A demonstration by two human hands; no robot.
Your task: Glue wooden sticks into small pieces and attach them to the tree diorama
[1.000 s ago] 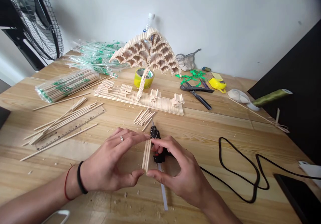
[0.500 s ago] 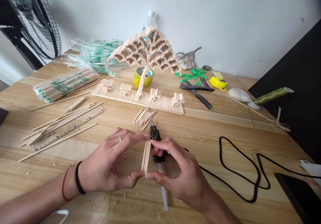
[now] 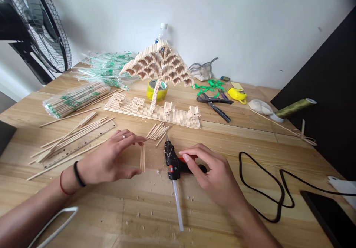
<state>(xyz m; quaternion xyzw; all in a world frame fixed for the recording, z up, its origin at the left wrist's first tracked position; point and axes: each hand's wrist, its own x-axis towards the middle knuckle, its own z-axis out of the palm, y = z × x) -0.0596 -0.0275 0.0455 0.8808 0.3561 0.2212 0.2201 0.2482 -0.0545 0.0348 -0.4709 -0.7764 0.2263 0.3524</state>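
Observation:
My left hand (image 3: 111, 159) holds a small bundle of short wooden sticks (image 3: 142, 158) upright between thumb and fingertips, just above the wooden table (image 3: 239, 136). My right hand (image 3: 211, 174) has its fingers spread over the black glue gun (image 3: 172, 159), fingertips touching its red trigger area; it does not grip the gun. A clear glue stick (image 3: 178, 206) pokes out of the gun's back. A loose pile of short sticks (image 3: 159, 131) lies just beyond the gun's nozzle.
A stick-built umbrella model (image 3: 158, 60) on a stick base (image 3: 151, 111) stands behind. Long skewers and a ruler (image 3: 80, 141) lie left, skewer packs (image 3: 75, 96) beyond. Scissors (image 3: 214, 104), yellow tape (image 3: 157, 89), green thread spool (image 3: 294, 108) and a black cable (image 3: 267, 188) are right. A fan (image 3: 36, 22) stands at the far left.
My right hand let go of the stick bundle and moved right onto the glue gun. My left hand carried the bundle leftwards, away from the gun.

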